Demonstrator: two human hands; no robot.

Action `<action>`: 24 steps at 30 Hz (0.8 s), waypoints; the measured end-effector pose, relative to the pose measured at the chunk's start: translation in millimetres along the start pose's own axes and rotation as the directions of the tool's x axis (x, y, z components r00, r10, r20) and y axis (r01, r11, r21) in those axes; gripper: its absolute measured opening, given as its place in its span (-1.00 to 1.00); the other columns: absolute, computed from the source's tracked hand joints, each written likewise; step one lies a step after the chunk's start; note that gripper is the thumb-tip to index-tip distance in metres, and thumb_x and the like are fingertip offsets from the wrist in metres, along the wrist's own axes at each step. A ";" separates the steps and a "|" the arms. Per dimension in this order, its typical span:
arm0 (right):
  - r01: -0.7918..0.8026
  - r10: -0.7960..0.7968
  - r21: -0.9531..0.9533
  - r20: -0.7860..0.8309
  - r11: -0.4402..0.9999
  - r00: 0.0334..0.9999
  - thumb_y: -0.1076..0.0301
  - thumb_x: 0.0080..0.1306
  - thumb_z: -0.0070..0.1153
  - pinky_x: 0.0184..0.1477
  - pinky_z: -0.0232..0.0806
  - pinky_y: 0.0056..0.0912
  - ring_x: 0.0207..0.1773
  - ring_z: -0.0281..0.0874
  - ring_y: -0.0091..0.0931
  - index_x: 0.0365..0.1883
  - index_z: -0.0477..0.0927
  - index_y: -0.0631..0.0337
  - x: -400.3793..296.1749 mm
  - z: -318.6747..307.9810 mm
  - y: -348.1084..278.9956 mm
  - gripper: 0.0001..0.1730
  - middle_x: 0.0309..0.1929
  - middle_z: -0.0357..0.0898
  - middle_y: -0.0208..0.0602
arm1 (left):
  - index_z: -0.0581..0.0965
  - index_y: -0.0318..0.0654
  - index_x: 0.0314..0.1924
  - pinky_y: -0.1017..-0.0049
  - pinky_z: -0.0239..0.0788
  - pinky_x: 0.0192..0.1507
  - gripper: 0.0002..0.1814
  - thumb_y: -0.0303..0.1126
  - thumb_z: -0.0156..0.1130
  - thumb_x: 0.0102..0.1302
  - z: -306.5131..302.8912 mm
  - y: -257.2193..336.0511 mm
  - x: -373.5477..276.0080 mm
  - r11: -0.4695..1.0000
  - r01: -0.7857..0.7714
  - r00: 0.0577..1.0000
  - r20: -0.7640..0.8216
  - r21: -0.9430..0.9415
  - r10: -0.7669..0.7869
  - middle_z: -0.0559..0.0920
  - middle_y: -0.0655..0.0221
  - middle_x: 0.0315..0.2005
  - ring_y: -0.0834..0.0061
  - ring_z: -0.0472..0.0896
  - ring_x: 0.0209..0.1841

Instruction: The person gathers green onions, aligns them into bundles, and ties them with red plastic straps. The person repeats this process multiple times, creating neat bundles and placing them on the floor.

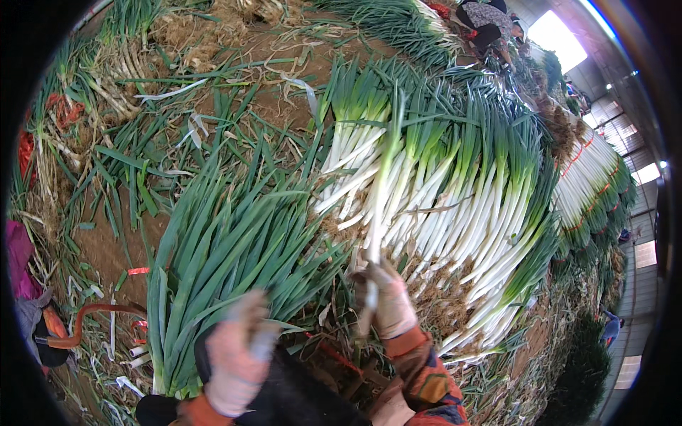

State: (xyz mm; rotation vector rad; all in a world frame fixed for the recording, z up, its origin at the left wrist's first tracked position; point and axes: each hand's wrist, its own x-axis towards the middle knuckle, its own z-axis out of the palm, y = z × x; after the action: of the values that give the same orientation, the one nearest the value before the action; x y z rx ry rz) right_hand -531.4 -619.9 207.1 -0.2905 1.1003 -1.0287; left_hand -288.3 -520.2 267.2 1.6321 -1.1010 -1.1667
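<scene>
My right hand [388, 301], in a soiled pale glove with an orange cuff, grips a long white-stemmed green onion [379, 213] near its root end; the stalk stands up in front of the pile. My left hand [240, 351], also gloved and blurred by motion, is over my dark-clothed lap, apart from that stalk; whether its fingers hold anything cannot be made out. Beyond it lies a heap of green onion leaves [213, 245]. A broad row of peeled green onions [469, 207], with white stems and brown roots, spreads ahead and to the right.
Loose leaves and peelings cover the soil [272, 104]. Bundles tied with red bands [583, 186] are stacked at the right. At the left are unpeeled onions [112, 90] and a curved orange handle [85, 314]. A co-worker [490, 26] bends at the upper right.
</scene>
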 end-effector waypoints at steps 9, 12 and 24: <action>-0.013 0.018 -0.106 0.044 0.994 0.999 0.24 0.27 0.20 -0.36 0.48 -0.48 -0.22 0.57 -0.58 -0.01 0.50 0.32 112.1 -4.6 15.7 -0.59 -0.19 0.61 -0.21 | 0.44 -0.39 0.02 0.71 0.08 -0.59 -0.68 -0.40 0.12 0.30 64.0 -36.4 46.5 0.406 0.723 0.683 0.488 -0.559 -0.544 0.44 0.54 -0.53 0.80 0.20 -0.69; 0.169 -0.508 -0.760 -0.236 0.628 0.829 0.33 0.09 0.39 0.04 0.39 -0.46 -0.06 0.55 -0.37 0.21 0.37 0.37 175.8 -34.0 -34.1 -0.26 -0.03 0.58 -0.06 | 0.43 -0.45 0.00 0.73 0.15 -0.55 -0.68 -0.51 0.04 0.25 58.0 -43.0 46.9 0.334 0.702 0.700 0.524 -0.629 -0.485 0.46 0.48 -0.48 0.79 0.24 -0.68; -0.281 -0.623 -0.926 -0.377 0.251 0.685 -0.05 -0.20 0.51 0.21 0.29 -0.30 0.17 0.47 -0.14 0.24 0.29 0.47 250.5 -38.3 -47.2 0.14 0.10 0.50 0.13 | 0.35 -0.58 0.10 0.68 0.25 -0.53 -0.55 -0.55 0.07 0.19 59.0 -56.9 56.0 0.259 0.705 0.682 0.529 -0.660 -0.506 0.46 0.40 -0.47 0.73 0.25 -0.71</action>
State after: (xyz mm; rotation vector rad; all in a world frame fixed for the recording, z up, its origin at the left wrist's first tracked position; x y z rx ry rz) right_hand -571.1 -835.1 71.0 -1.1565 2.4922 -0.4623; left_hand -324.4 -565.6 186.6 1.0974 0.2029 -2.0157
